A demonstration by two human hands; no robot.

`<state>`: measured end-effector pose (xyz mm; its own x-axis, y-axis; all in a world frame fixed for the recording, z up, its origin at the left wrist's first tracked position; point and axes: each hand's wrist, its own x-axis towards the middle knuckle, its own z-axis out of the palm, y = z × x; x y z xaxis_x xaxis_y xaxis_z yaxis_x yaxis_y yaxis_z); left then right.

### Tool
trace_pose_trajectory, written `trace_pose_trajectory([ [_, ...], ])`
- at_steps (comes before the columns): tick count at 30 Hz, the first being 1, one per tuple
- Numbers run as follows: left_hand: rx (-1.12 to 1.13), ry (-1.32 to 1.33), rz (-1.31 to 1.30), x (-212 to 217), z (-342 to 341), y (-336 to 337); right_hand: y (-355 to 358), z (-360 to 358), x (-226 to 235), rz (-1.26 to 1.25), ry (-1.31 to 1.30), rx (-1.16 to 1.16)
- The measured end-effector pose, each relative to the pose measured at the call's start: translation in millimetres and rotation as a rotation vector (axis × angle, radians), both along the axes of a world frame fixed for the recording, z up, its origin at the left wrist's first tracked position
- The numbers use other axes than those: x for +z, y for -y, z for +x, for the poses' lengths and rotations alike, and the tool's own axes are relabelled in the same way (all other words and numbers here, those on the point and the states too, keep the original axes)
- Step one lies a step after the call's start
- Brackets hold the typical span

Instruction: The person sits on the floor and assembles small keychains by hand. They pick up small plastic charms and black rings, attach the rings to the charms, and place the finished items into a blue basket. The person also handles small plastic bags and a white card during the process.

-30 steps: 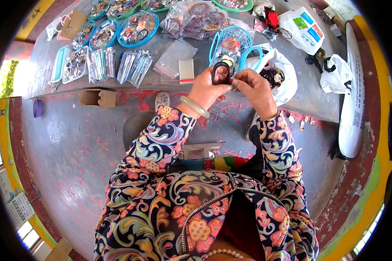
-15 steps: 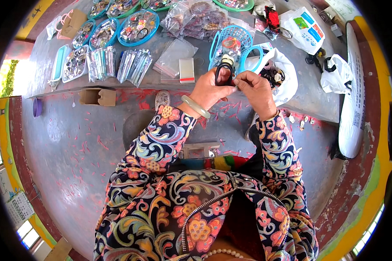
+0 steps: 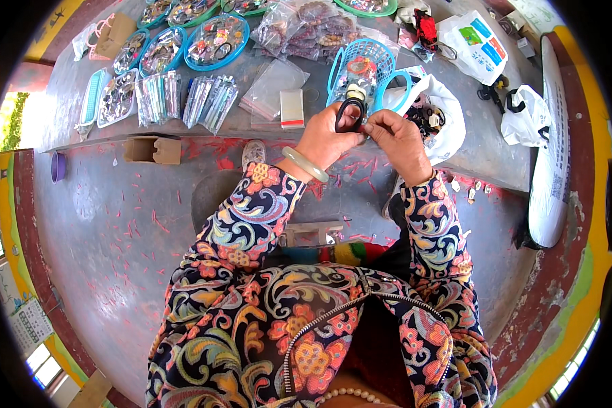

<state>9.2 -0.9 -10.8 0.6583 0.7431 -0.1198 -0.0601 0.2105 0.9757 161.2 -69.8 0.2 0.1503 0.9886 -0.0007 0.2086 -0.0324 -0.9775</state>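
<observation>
My left hand (image 3: 321, 141), with a pale bangle (image 3: 304, 164) on its wrist, is closed on a black hair tie (image 3: 340, 117), a stretchy loop that stands up from the fingers. A pale ornament seems to sit at its far side. Close beside it, my right hand (image 3: 400, 144) pinches with thumb and forefinger near the loop's right edge; what is between those fingertips is too small to make out. Just beyond the hands, a blue plastic basket (image 3: 378, 56) holds small colourful pieces. To its right, an open white bag (image 3: 451, 126) contains black hair ties (image 3: 425, 117).
Left on the grey table (image 3: 265, 139) are bundles of wrapped pens (image 3: 209, 102), a white tray (image 3: 117, 102) and round blue baskets (image 3: 217, 64). Clear bags (image 3: 268, 85) and a small white box (image 3: 292, 107) lie mid-table. A cardboard box (image 3: 151, 150) stands below the edge.
The hands stay at almost the same spot; the black loop tilts slightly and my right fingers shift a little.
</observation>
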Motion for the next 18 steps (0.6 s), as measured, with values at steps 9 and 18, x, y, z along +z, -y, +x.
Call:
trace_pose_trajectory([
  [9,-0.049,-0.179,-0.162,10.3,-6.6,-0.3,-1.1,8.2,-3.8,-0.132,-0.231,-0.032],
  [18,0.108,-0.113,-0.068,6.1,-2.5,-2.3,-2.3,6.0,-0.1,-0.004,0.041,-0.09],
])
